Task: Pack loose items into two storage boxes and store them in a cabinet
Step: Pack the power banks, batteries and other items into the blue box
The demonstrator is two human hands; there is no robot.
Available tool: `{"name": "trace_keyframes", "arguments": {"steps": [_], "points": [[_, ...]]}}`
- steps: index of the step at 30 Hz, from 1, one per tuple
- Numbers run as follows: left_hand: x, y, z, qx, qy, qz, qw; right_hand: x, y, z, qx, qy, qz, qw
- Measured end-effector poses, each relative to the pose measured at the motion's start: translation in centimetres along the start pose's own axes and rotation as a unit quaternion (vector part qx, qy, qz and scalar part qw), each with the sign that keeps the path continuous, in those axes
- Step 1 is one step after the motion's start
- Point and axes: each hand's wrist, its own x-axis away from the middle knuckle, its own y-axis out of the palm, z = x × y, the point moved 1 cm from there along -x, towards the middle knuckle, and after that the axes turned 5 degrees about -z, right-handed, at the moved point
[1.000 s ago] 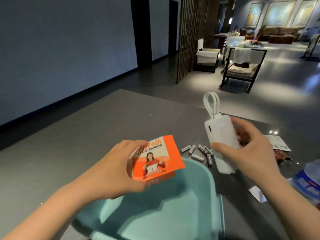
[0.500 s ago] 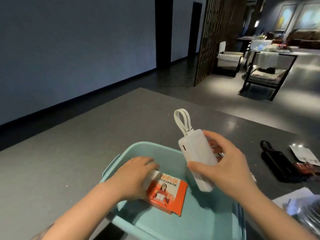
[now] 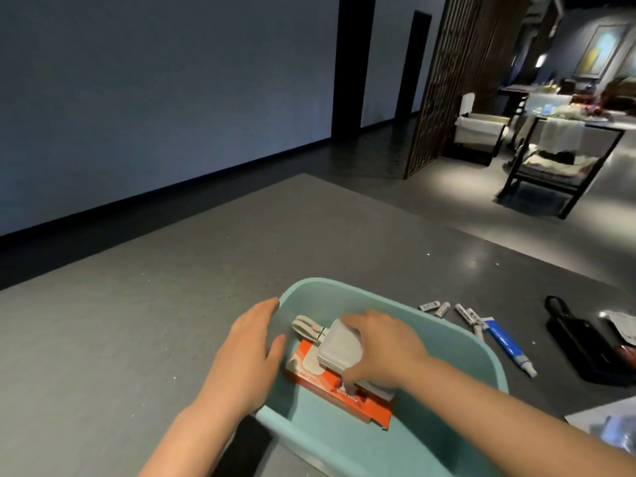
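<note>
Two hands are down in the teal storage box [image 3: 447,342] on the grey table [image 3: 155,321], and from where I stand the step looks like seating a second item on the first. Furthest left, the left hand [image 3: 247,356] lies with relaxed, fairly straight fingers along the box's left wall, holding nothing; it seems to be steadying the box, which is worth doing while the other hand sets its load down. Next comes the orange packet [image 3: 330,387], flat on the box floor. On top of it sits the white power bank [image 3: 340,349], its looped cable [image 3: 304,327] pointing to the far left corner. The right hand [image 3: 382,349] curls over the power bank, thumb on its near side, gripping it. I would let go only once it lies flat, so it does not slide off the packet. Right of the box, several batteries [image 3: 447,309], a blue tube [image 3: 506,342] and a black pouch [image 3: 581,342] wait on the table.
</note>
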Motion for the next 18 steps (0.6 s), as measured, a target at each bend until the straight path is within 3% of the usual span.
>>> {"name": "trace_keyframes", "arguments": {"steps": [12,18], "points": [[0.0,0.3,0.3,-0.017,-0.022,0.020,0.999,-1.1,2.2,0.0,0.034,0.013,-0.038,0.999],[0.3,0.1,0.7,-0.045,0.008,0.024,0.999,-0.4,1.6,0.5,-0.022,0.008,-0.043,0.999]]}}
